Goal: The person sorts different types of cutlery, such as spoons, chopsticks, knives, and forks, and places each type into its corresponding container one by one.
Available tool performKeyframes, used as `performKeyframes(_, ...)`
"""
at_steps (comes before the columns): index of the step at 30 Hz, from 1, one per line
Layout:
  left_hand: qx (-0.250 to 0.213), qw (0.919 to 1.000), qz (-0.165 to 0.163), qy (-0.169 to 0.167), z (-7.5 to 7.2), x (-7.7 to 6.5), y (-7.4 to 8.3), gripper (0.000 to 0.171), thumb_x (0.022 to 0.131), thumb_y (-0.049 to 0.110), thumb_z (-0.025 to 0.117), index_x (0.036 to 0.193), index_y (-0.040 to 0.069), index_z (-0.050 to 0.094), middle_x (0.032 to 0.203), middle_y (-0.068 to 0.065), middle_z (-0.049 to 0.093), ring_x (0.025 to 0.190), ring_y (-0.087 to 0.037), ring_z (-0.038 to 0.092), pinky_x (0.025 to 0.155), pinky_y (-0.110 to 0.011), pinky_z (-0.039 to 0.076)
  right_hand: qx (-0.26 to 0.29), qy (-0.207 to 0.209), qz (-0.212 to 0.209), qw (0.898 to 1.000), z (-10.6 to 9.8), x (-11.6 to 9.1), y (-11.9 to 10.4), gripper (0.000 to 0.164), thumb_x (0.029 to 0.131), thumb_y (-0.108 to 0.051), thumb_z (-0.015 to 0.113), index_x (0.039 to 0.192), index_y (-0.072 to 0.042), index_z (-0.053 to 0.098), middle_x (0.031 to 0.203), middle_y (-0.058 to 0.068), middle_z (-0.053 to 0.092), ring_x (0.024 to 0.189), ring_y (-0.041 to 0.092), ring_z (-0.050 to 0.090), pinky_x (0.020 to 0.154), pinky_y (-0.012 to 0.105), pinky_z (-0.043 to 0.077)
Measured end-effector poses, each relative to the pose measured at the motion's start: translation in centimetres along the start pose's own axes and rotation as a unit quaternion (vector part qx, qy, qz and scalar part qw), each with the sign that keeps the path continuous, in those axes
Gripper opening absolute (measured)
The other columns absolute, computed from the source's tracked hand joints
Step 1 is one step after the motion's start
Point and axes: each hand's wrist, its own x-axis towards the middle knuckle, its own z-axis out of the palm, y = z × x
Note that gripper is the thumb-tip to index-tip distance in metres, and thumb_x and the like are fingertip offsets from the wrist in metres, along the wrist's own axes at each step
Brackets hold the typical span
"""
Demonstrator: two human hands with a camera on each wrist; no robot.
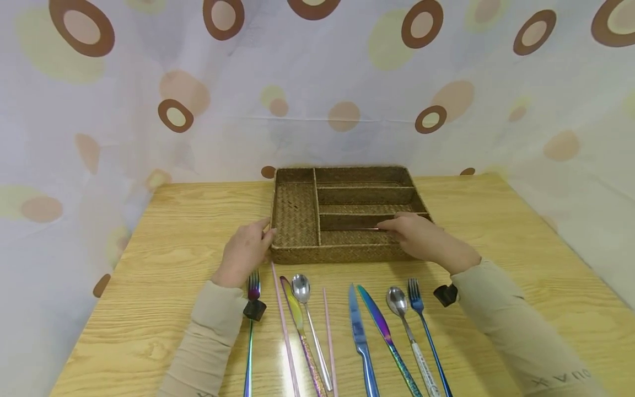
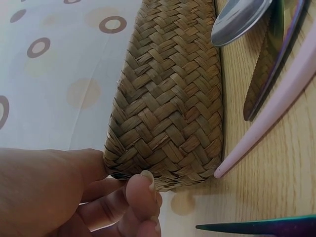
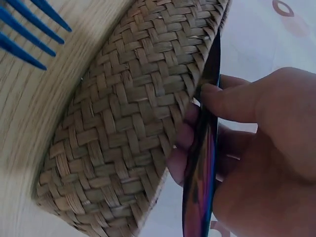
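A brown woven cutlery tray [image 1: 342,253] with divided compartments stands at the table's far edge. My left hand [image 1: 244,251] holds its front left corner, thumb and fingers bent against the rim. Over the front right compartment, my right hand [image 1: 421,237] grips a shiny iridescent metal utensil [image 3: 205,163] between thumb and fingers; I cannot tell which kind. In the head view, the utensil shows as a thin line [image 1: 354,229] inside the compartment, left of the fingertips. The right wrist view shows it alongside the tray's woven wall [image 3: 123,113].
Cutlery lies in front of the tray: an iridescent fork [image 1: 253,286] by the left sleeve, two pink chopsticks [image 1: 285,331] [image 1: 329,336], a gold-purple knife [image 1: 296,309], a silver spoon [image 1: 301,286], a blue knife [image 1: 358,325], a rainbow knife [image 1: 379,325], a white-handled spoon [image 1: 397,300], a blue fork [image 1: 416,303].
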Motion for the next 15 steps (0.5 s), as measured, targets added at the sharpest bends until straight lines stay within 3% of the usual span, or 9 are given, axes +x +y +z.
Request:
performKeyframes(4,-0.005,1.0000,0.001,0.001,0.0,0.0,0.0,0.047,0.100,0.030,0.041,0.138,0.004,0.035,0.086,-0.009,0.065,0.053,-0.014,0.059,0.047,-0.031,0.044,0.048,0.001,-0.004,0.999,0.5,0.7,0.4,0.024,0.094,-0.001,0.046,0.116,0.000,0.054,0.098,0.014,0.063,0.087,0.025,0.059,0.076,0.043,0.049)
performKeyframes(9,-0.003,1.0000,-0.003,0.002,0.1,0.0,-0.1,0.047,0.100,0.031,0.041,0.138,0.005,0.035,0.082,-0.008,0.064,0.053,-0.014,0.059,0.047,-0.031,0.044,0.111,-0.016,0.009,0.994,1.1,1.5,1.0,0.012,0.096,-0.010,0.048,0.103,-0.004,0.055,0.085,0.006,0.060,0.066,0.013,0.052,0.060,0.034,0.045)
performKeyframes(15,0.004,0.9999,0.011,0.010,0.3,0.0,-0.3,0.046,0.100,0.029,0.042,0.138,0.005,0.036,0.071,-0.006,0.063,0.049,-0.013,0.054,0.045,-0.031,0.041,0.146,-0.050,0.018,0.988,1.3,2.0,2.1,0.014,0.095,-0.014,0.051,0.104,-0.010,0.060,0.093,0.002,0.062,0.073,0.013,0.054,0.066,0.035,0.045)
